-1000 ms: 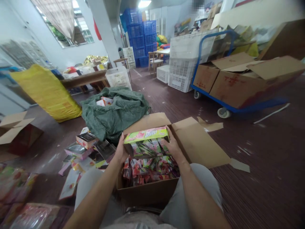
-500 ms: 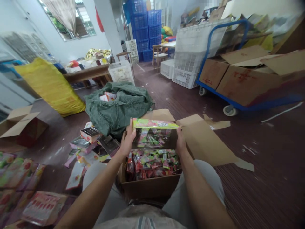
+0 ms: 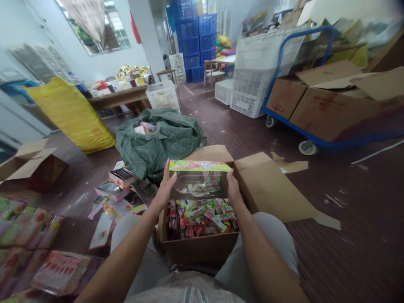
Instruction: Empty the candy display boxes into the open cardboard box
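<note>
Both my hands grip a dark display box (image 3: 197, 179) with a pink and green printed edge, tilted over an open cardboard carton (image 3: 200, 248). My left hand (image 3: 166, 183) is closed on its left end and my right hand (image 3: 232, 187) on its right end. A few small wrapped packets show inside the box. Below it, the carton is filled with many pink and green candy packets (image 3: 208, 216). The carton stands between my knees with its flaps folded out.
A green sack (image 3: 160, 139) lies beyond the carton. To the left are discarded boxes (image 3: 121, 179), packed boxes (image 3: 58, 271) and a yellow sack (image 3: 75, 118). A blue trolley (image 3: 328, 134) with cartons stands at the right, beside white crates (image 3: 249, 97).
The display box has moved slightly left and holds fewer packets than before. More packets lie in the carton beneath. Both hands have kept their hold.
</note>
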A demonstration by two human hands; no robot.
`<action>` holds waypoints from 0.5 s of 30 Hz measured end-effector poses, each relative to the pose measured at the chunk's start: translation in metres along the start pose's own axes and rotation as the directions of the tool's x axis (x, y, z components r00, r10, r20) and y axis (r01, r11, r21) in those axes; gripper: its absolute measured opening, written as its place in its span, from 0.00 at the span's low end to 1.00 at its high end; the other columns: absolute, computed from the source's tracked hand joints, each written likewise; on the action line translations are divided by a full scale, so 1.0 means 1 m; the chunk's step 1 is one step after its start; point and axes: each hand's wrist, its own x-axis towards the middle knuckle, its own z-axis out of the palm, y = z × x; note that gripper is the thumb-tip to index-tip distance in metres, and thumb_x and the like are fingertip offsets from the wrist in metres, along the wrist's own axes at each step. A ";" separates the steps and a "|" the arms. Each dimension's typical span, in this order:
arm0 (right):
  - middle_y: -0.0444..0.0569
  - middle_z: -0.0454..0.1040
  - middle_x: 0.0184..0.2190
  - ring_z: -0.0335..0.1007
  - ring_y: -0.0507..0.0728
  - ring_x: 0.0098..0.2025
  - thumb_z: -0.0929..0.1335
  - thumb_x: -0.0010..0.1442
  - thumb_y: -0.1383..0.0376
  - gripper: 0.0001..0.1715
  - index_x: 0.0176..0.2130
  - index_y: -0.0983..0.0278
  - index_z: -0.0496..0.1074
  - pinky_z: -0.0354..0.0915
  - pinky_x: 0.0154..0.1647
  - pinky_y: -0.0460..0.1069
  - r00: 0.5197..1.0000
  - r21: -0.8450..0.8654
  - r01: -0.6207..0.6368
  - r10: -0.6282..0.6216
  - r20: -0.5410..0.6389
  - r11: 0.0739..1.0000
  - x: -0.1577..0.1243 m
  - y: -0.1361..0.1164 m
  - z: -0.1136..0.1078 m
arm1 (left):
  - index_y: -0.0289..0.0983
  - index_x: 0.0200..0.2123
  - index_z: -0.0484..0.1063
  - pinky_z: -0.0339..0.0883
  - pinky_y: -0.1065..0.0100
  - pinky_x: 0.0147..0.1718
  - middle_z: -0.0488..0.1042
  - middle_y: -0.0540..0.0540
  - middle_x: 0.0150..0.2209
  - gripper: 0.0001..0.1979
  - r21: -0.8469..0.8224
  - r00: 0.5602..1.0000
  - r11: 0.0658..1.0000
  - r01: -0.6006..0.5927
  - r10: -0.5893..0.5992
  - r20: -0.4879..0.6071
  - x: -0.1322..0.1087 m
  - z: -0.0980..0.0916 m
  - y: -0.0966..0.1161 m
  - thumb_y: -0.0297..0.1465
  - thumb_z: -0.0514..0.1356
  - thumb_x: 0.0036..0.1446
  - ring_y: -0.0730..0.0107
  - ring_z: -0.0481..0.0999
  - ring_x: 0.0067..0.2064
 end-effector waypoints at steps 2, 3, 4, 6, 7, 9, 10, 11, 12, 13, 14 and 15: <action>0.57 0.76 0.57 0.65 0.66 0.66 0.64 0.49 0.24 0.58 0.54 0.67 0.76 0.55 0.72 0.60 1.000 0.019 0.007 -0.008 0.028 1.000 -0.002 -0.002 0.004 | 0.46 0.61 0.71 0.65 0.68 0.62 0.71 0.47 0.63 0.35 0.066 0.997 0.995 -0.074 0.073 0.016 0.000 -0.006 -0.001 0.29 0.74 0.49 0.59 0.69 0.65; 0.56 0.76 0.56 0.64 0.66 0.66 0.64 0.49 0.24 0.58 0.54 0.66 0.76 0.56 0.71 0.60 0.999 0.032 0.003 -0.004 0.048 0.999 -0.003 -0.004 0.005 | 0.45 0.60 0.71 0.67 0.67 0.60 0.72 0.46 0.62 0.36 0.082 0.997 0.993 -0.082 0.082 0.007 0.000 -0.010 -0.003 0.30 0.75 0.47 0.58 0.72 0.62; 0.56 0.77 0.55 0.65 0.65 0.66 0.62 0.50 0.23 0.58 0.54 0.65 0.76 0.59 0.70 0.60 0.997 0.049 -0.012 0.008 0.082 0.999 -0.004 -0.006 0.005 | 0.45 0.58 0.71 0.70 0.66 0.57 0.74 0.46 0.59 0.36 0.084 0.998 0.994 -0.068 0.069 -0.014 0.001 -0.014 -0.006 0.31 0.76 0.45 0.57 0.75 0.59; 0.54 0.78 0.53 0.67 0.64 0.64 0.56 0.53 0.23 0.57 0.54 0.62 0.76 0.65 0.65 0.60 0.988 0.104 -0.069 0.053 0.145 0.992 -0.004 -0.008 0.005 | 0.44 0.54 0.72 0.74 0.64 0.51 0.78 0.47 0.51 0.31 0.070 0.995 0.997 -0.028 0.035 -0.091 0.003 -0.022 -0.011 0.33 0.76 0.46 0.59 0.80 0.50; 0.54 0.79 0.52 0.69 0.64 0.62 0.53 0.54 0.22 0.58 0.53 0.62 0.77 0.67 0.62 0.59 0.987 0.131 -0.100 0.082 0.140 0.986 -0.005 -0.009 0.005 | 0.43 0.52 0.72 0.76 0.64 0.49 0.79 0.48 0.46 0.27 0.046 0.987 0.999 -0.016 0.023 -0.159 0.004 -0.025 -0.014 0.34 0.75 0.49 0.61 0.81 0.46; 0.57 0.80 0.49 0.75 0.66 0.55 0.53 0.52 0.22 0.58 0.48 0.63 0.78 0.71 0.57 0.60 0.991 0.103 -0.131 0.128 0.040 0.986 -0.007 -0.006 0.006 | 0.42 0.48 0.70 0.77 0.65 0.46 0.78 0.50 0.40 0.19 -0.042 0.947 0.999 -0.011 -0.003 -0.322 0.005 -0.027 -0.018 0.35 0.71 0.56 0.66 0.81 0.40; 0.58 0.81 0.45 0.77 0.66 0.50 0.56 0.52 0.23 0.55 0.44 0.64 0.79 0.71 0.54 0.60 0.992 0.023 -0.122 0.123 -0.031 0.992 -0.008 -0.002 0.007 | 0.42 0.47 0.69 0.77 0.65 0.45 0.78 0.50 0.39 0.16 -0.097 0.920 0.995 -0.015 -0.025 -0.391 0.005 -0.027 -0.020 0.35 0.68 0.59 0.68 0.80 0.38; 0.59 0.81 0.42 0.77 0.66 0.46 0.59 0.53 0.26 0.50 0.40 0.64 0.79 0.72 0.53 0.61 0.993 -0.094 -0.092 0.085 -0.076 0.991 -0.011 0.002 0.009 | 0.42 0.46 0.68 0.77 0.65 0.45 0.78 0.50 0.39 0.13 -0.148 0.899 0.989 -0.014 -0.052 -0.434 0.005 -0.027 -0.022 0.35 0.66 0.62 0.69 0.80 0.37; 0.58 0.81 0.38 0.77 0.65 0.43 0.61 0.56 0.31 0.43 0.37 0.64 0.79 0.71 0.52 0.61 0.998 -0.224 -0.027 0.012 -0.068 0.974 -0.014 0.007 0.011 | 0.42 0.46 0.67 0.77 0.65 0.44 0.79 0.50 0.39 0.10 -0.188 0.888 0.982 -0.012 -0.076 -0.453 0.004 -0.026 -0.025 0.34 0.64 0.65 0.69 0.80 0.36; 0.57 0.81 0.38 0.77 0.65 0.43 0.62 0.60 0.37 0.36 0.36 0.64 0.79 0.71 0.52 0.62 0.996 -0.338 0.081 -0.087 -0.001 0.938 -0.017 0.012 0.014 | 0.42 0.45 0.66 0.77 0.65 0.44 0.78 0.51 0.38 0.08 -0.213 0.886 0.977 -0.006 -0.093 -0.453 0.004 -0.026 -0.027 0.34 0.62 0.66 0.70 0.79 0.35; 0.57 0.81 0.40 0.77 0.64 0.45 0.62 0.64 0.45 0.30 0.39 0.64 0.80 0.70 0.54 0.61 0.974 -0.412 0.224 -0.194 0.114 0.883 -0.021 0.017 0.017 | 0.42 0.45 0.66 0.77 0.66 0.43 0.78 0.51 0.38 0.07 -0.229 0.894 0.973 0.013 -0.114 -0.434 0.003 -0.026 -0.030 0.35 0.61 0.67 0.71 0.79 0.34; 0.57 0.81 0.44 0.76 0.63 0.49 0.61 0.66 0.53 0.25 0.43 0.64 0.81 0.69 0.57 0.61 0.925 -0.442 0.373 -0.291 0.242 0.816 -0.024 0.021 0.021 | 0.43 0.46 0.67 0.77 0.67 0.43 0.79 0.51 0.38 0.08 -0.243 0.906 0.969 0.048 -0.144 -0.398 0.002 -0.026 -0.033 0.36 0.62 0.67 0.71 0.79 0.35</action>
